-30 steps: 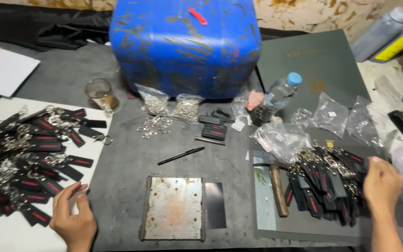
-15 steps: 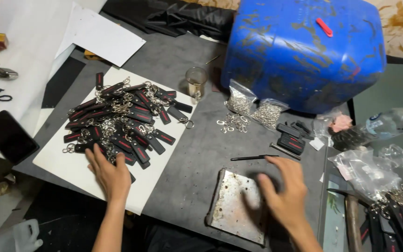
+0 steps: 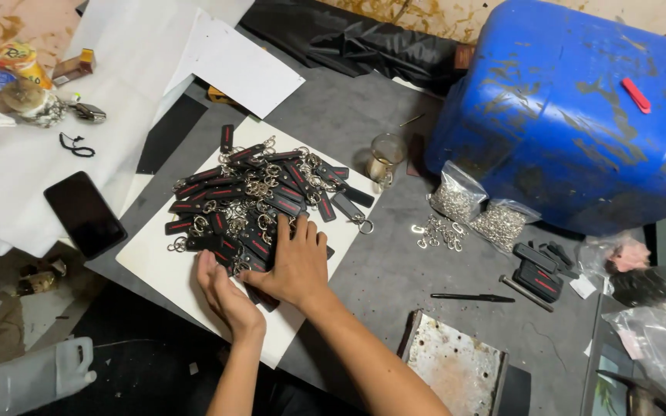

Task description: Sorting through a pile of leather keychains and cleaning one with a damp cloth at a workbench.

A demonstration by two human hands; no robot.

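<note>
A heap of black key fobs [image 3: 260, 202], each a short strap with a red mark and a metal ring, is seen piled on a white board [image 3: 159, 258] that lies on the grey table [image 3: 395, 270]. The heap is stretched along the board from its near-left part toward the far right, and the single straps are pointed every which way, so no common direction can be made out. The right hand [image 3: 293, 266] is laid flat and palm down on the near edge of the heap, fingers spread and pointed away from the person; nothing is seen to be gripped by it. The left hand [image 3: 223, 291] is set just beside it, on edge against the near side of the pile, fingers loosely extended; whether a fob is pinched beneath it cannot be told. Beyond the board a small glass [image 3: 386, 158] is stood upright, and two clear bags of metal rings [image 3: 478, 209] are propped against a big blue drum [image 3: 580, 115]. A black pen [image 3: 472, 297] is laid crosswise near a rusty metal plate [image 3: 456, 370]. A dark phone [image 3: 85, 213] is rested on white paper at the left.
</note>
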